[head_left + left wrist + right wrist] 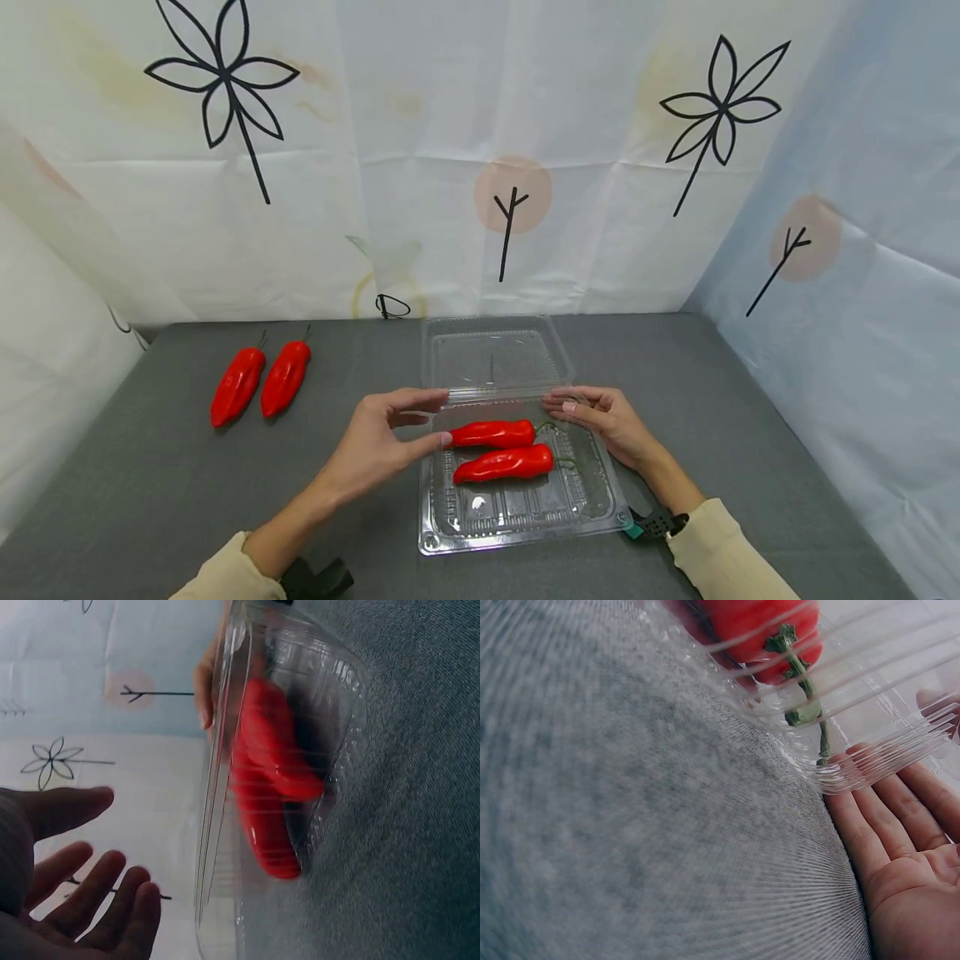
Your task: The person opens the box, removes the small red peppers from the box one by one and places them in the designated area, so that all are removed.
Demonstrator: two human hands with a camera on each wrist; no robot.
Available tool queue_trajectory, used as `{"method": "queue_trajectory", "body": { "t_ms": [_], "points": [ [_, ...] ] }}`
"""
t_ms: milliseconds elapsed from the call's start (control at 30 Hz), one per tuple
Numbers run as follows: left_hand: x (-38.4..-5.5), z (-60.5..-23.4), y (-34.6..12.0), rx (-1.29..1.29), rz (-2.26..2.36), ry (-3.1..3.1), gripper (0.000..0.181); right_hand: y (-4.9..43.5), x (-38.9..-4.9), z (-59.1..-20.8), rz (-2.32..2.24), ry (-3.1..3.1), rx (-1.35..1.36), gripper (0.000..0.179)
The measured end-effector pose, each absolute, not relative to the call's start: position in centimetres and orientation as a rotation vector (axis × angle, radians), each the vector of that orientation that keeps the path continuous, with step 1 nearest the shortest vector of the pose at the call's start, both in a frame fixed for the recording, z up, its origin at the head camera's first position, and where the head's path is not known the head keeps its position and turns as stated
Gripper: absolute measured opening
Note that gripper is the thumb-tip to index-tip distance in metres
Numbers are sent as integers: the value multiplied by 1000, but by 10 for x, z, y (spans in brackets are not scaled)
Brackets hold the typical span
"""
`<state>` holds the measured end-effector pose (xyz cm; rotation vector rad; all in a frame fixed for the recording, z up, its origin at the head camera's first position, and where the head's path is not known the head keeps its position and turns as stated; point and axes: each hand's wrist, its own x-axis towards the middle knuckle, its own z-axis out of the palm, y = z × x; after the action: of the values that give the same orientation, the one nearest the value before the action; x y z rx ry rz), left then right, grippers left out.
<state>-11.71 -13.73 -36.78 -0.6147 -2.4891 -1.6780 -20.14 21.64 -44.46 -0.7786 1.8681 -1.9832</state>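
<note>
A clear plastic clamshell box (517, 529) lies on the grey cloth with its lid (491, 357) folded back, away from the person. Two red chili peppers lie in its base, one farther back (491, 434) and one nearer (504, 464), their green stems (808, 688) toward the right. Over the box's left side hovers my left hand (378, 446), thumb and fingers spread apart; in the left wrist view a gap separates this hand (90, 877) from the box. My right hand (611, 421) touches the box's right back corner, its fingers (900, 802) straight against the plastic wall.
Two more red peppers lie side by side at the back left of the table, a left one (238, 387) and a right one (287, 378). A white cloth wall (420, 225) with plant drawings rises behind the table, and a bluish one (847, 358) at the right.
</note>
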Motion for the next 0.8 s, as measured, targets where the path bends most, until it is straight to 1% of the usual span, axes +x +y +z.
{"method": "queue_trajectory", "body": {
  "t_ms": [400, 633, 800],
  "points": [
    [-131, -360, -108, -1146, -1455, -2843, 45, 217, -203, -445, -1984, 1866, -779, 37],
    [-138, -365, -92, -1339, -1349, -2947, 41, 218, -202, -445, -1989, 1857, -767, 39],
    [-142, -369, -84, -1416, -1222, -2982, 37, 217, -203, -445, -1993, 1845, -765, 39]
  ]
}}
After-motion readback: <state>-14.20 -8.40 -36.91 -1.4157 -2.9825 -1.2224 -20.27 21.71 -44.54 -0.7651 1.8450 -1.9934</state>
